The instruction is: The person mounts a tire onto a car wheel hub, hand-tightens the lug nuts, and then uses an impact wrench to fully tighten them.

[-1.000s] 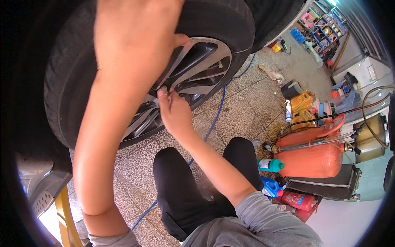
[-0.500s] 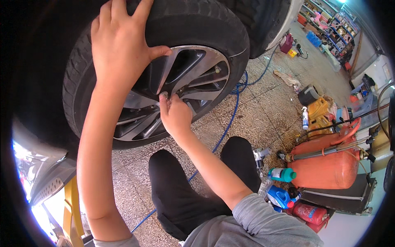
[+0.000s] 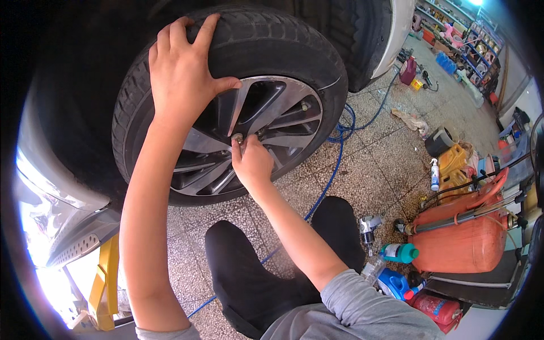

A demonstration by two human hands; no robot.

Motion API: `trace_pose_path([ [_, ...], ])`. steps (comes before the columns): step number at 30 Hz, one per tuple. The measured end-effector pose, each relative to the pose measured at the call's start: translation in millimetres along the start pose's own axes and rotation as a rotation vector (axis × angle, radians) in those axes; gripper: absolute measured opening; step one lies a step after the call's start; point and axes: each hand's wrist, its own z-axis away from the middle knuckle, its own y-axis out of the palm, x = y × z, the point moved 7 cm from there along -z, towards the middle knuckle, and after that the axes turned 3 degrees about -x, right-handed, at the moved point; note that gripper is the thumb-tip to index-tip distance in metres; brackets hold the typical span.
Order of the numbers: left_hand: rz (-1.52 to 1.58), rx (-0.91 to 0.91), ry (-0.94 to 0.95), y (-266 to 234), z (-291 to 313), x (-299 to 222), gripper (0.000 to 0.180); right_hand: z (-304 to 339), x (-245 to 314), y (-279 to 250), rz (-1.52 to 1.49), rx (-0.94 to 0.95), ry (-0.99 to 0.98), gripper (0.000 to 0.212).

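A teal bottle (image 3: 400,253) sits right of the wheel (image 3: 270,106); left hand (image 3: 184,82) splays over its edge, right hand (image 3: 254,164) pinches a nut (image 3: 238,137).

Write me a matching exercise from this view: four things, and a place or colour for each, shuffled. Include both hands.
Things:
1. Left hand
2. Right hand
3. Hose
4. Large tank

Places and colours:
A. Blue, running along the speckled floor
B. Fingers spread over the tyre
C. Orange-red, at the right of the view
D. At the middle of the wheel

Pairs: 1-B, 2-D, 3-A, 4-C.
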Motion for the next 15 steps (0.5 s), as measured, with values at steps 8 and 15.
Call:
trace_pose_path([
  [8, 0.042, 0.016, -0.041, -4.2, 0.8, -3.1, 0.113, -2.9, 9.7, -0.7, 0.071, -0.016, -0.129, 0.047],
  [15, 0.048, 0.027, -0.058, -4.7, -0.6, -4.5, 0.114, -4.7, 10.3, 1.1, 0.161, 0.044, -0.145, 0.045],
])
